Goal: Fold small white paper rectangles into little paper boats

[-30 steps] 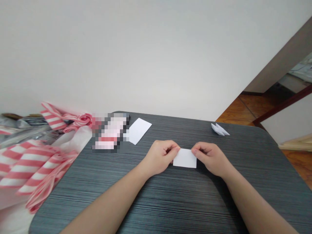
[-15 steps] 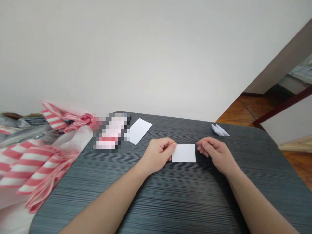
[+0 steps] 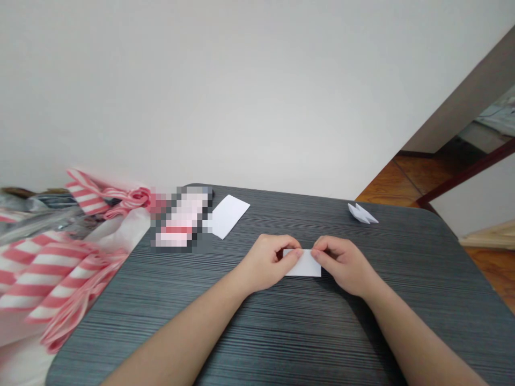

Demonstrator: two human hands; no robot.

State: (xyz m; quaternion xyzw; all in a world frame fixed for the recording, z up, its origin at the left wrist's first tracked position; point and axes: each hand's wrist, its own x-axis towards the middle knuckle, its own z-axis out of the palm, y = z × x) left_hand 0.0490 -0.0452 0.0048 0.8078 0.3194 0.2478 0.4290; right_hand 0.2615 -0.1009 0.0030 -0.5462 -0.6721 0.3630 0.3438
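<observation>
Between my hands is a small white rectangle of paper [image 3: 308, 266], its long side running left to right. My left hand [image 3: 270, 261] pinches its far edge near the middle, thumb on the near face and fingers mostly hidden behind. Close beside that thumb, my right hand [image 3: 341, 262] pinches the same far edge. Both hands are closed on the paper, just over the dark table [image 3: 273, 343]. A folded white paper shape [image 3: 362, 213] with pointed ends lies beyond my right hand. Beyond my left hand lies a flat white paper sheet [image 3: 230, 215].
A blurred-out, phone-like slab [image 3: 183, 217] lies at the table's far left. Red-and-white striped cloth [image 3: 60, 268] is heaped beside the left table edge. A pale wall [image 3: 257, 96] rises behind the table, and wooden floor [image 3: 388, 179] shows at the right.
My right hand has moved left and taken hold of the paper. My left hand has shifted along its far edge. Less of the paper's height shows now.
</observation>
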